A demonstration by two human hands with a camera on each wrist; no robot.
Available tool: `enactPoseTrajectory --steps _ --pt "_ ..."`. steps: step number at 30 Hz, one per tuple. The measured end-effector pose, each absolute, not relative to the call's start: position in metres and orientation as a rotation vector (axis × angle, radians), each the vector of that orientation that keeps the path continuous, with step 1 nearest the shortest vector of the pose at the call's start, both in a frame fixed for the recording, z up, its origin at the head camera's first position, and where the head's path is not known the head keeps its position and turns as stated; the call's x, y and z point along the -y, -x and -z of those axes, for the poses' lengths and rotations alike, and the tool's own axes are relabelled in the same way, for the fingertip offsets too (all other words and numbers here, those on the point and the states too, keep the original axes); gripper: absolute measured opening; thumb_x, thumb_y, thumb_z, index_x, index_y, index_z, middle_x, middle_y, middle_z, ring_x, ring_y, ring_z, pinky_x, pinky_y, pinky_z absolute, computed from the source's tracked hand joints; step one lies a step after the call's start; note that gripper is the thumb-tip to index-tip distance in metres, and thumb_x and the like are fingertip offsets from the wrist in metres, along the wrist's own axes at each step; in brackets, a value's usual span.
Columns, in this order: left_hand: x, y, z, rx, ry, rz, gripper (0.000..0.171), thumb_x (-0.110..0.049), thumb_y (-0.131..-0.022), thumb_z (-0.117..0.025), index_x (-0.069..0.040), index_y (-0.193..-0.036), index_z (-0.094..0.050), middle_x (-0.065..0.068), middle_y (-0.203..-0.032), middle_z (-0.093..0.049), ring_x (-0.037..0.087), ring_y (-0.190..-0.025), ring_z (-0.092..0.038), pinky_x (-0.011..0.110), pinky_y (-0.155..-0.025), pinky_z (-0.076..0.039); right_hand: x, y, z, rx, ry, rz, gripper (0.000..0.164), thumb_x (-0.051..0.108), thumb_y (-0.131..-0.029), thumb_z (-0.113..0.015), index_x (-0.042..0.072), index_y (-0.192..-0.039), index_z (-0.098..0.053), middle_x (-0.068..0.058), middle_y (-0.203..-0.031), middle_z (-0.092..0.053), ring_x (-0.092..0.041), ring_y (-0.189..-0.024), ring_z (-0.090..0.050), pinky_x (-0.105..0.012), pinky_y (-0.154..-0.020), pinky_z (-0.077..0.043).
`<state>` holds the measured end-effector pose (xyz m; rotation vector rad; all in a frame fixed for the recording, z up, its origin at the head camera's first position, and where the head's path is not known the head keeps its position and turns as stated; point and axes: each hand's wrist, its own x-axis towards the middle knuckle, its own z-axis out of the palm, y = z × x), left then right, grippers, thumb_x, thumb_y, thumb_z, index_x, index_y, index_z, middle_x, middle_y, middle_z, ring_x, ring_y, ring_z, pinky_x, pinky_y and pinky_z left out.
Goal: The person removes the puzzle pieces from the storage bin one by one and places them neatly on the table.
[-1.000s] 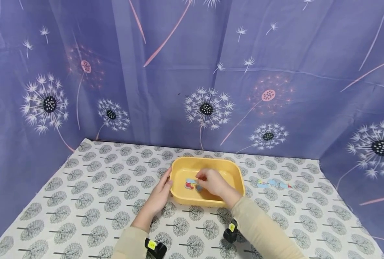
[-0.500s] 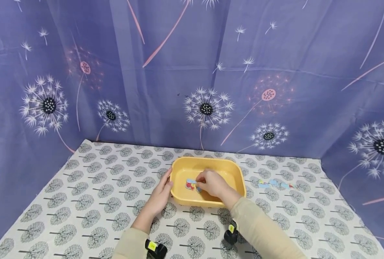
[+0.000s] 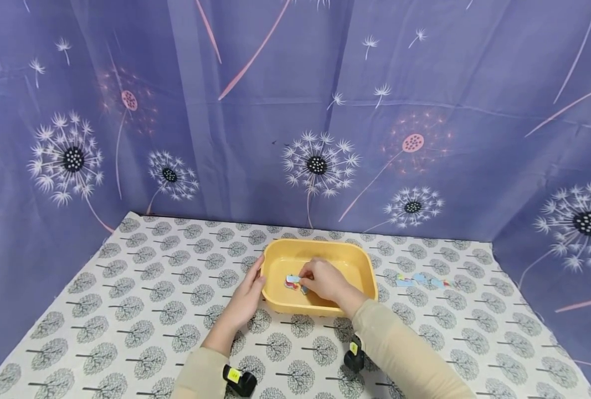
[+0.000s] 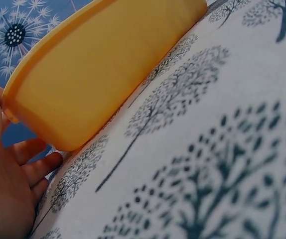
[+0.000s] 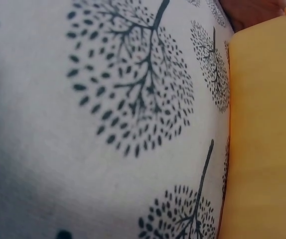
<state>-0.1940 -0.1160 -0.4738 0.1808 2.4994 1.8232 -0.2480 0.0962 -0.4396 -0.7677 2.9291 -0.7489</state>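
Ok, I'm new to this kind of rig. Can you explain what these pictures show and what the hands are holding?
There's no robot arm here, just a person's two bare hands. The wide picture comes from a camera worn on the head; the two close ones come from cameras on the wrists, mostly showing the tray's outer wall and the cloth.

On the tree-patterned cloth sits a yellow tray. The left hand holds its left end. The right hand reaches inside and appears to pinch a small light-blue piece, with a reddish piece beside it. More flat pieces lie on the cloth, right of the tray.
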Motion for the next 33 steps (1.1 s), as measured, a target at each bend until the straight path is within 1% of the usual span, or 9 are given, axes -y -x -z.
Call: enactPoseTrajectory --steps 5,7,11,16,21,24,26,31,33 --pt "0.116 0.195 0.473 -2.487 -0.171 -1.827 0.052 -0.029 -0.103 -0.034 -0.033 -0.152 -0.016 0.001 -0.157 -0.023 0.029 -0.142 -0.028 0.053 -0.116 -0.021 -0.098 0.249 0.439 -2.89 0.742 0.798 0.005 0.015 -0.084 -0.07 0.013 -0.081 -0.066 0.003 -0.081 -0.06 -0.007 -0.074 -0.053 -0.024 -0.07 -0.049" --pt "0.116 0.195 0.473 -2.485 -0.187 -1.834 0.052 -0.028 -0.103 -0.034 -0.03 -0.152 -0.016 0.003 -0.157 -0.022 0.03 -0.142 -0.027 0.053 -0.116 -0.021 -0.099 0.249 0.438 -2.867 0.73 0.831 0.007 0.014 -0.085 -0.07 0.014 -0.08 -0.065 0.004 -0.079 -0.061 -0.007 -0.072 -0.053 -0.023 -0.068 -0.048" --pt "0.116 0.197 0.473 -2.466 -0.184 -1.85 0.052 -0.029 -0.103 -0.034 -0.028 -0.152 -0.017 0.002 -0.158 -0.021 0.03 -0.143 -0.026 0.054 -0.116 -0.02 -0.103 0.252 0.437 -2.798 0.733 0.934 0.008 0.014 -0.086 -0.068 0.012 -0.08 -0.064 0.004 -0.077 -0.063 -0.006 -0.07 -0.053 -0.02 -0.065 -0.047" --pt "0.117 0.198 0.475 -2.389 -0.201 -1.903 0.052 -0.028 -0.103 -0.034 -0.029 -0.152 -0.017 0.004 -0.159 -0.019 0.032 -0.143 -0.025 0.055 -0.116 -0.018 -0.108 0.252 0.437 -2.68 0.732 1.12 0.005 0.01 -0.085 -0.067 0.007 -0.082 -0.064 -0.001 -0.078 -0.065 -0.006 -0.069 -0.054 -0.018 -0.064 -0.048" --pt "0.118 0.197 0.474 -2.349 -0.191 -1.927 0.052 -0.027 -0.103 -0.034 -0.029 -0.152 -0.016 0.004 -0.159 -0.017 0.033 -0.143 -0.025 0.053 -0.116 -0.018 -0.112 0.251 0.433 -2.564 0.694 1.257 0.005 0.008 -0.085 -0.065 0.004 -0.087 -0.064 -0.009 -0.083 -0.067 -0.012 -0.071 -0.059 -0.02 -0.063 -0.052" --pt "0.118 0.194 0.469 -2.337 -0.185 -1.933 0.052 -0.025 -0.103 -0.034 -0.027 -0.153 -0.016 0.006 -0.159 -0.017 0.034 -0.142 -0.025 0.055 -0.116 -0.017 -0.116 0.25 0.431 -2.514 0.66 1.31 0.007 0.006 -0.086 -0.063 0.001 -0.091 -0.063 -0.014 -0.087 -0.066 -0.016 -0.073 -0.062 -0.021 -0.063 -0.054" --pt "0.117 0.191 0.462 -2.324 -0.182 -1.938 0.053 -0.022 -0.103 -0.034 -0.024 -0.153 -0.016 0.008 -0.159 -0.017 0.036 -0.142 -0.026 0.057 -0.116 -0.016 -0.119 0.25 0.431 -2.512 0.646 1.322 0.007 0.006 -0.086 -0.062 0.0 -0.092 -0.063 -0.016 -0.087 -0.066 -0.015 -0.071 -0.06 -0.021 -0.06 -0.053" --pt "0.115 0.181 0.444 -2.333 -0.168 -1.928 0.053 -0.02 -0.102 -0.035 -0.021 -0.153 -0.018 0.011 -0.158 -0.019 0.039 -0.142 -0.024 0.063 -0.113 -0.014 -0.125 0.247 0.428 -2.539 0.578 1.306 0.009 0.009 -0.087 -0.063 0.002 -0.093 -0.063 -0.014 -0.087 -0.066 -0.014 -0.064 -0.055 -0.022 -0.054 -0.05" --pt "0.114 0.179 0.441 -2.346 -0.166 -1.922 0.053 -0.02 -0.102 -0.035 -0.022 -0.153 -0.018 0.01 -0.158 -0.02 0.039 -0.142 -0.024 0.065 -0.112 -0.013 -0.126 0.245 0.425 -2.541 0.548 1.31 0.01 0.009 -0.087 -0.063 0.003 -0.094 -0.063 -0.013 -0.089 -0.066 -0.016 -0.066 -0.057 -0.025 -0.056 -0.052"
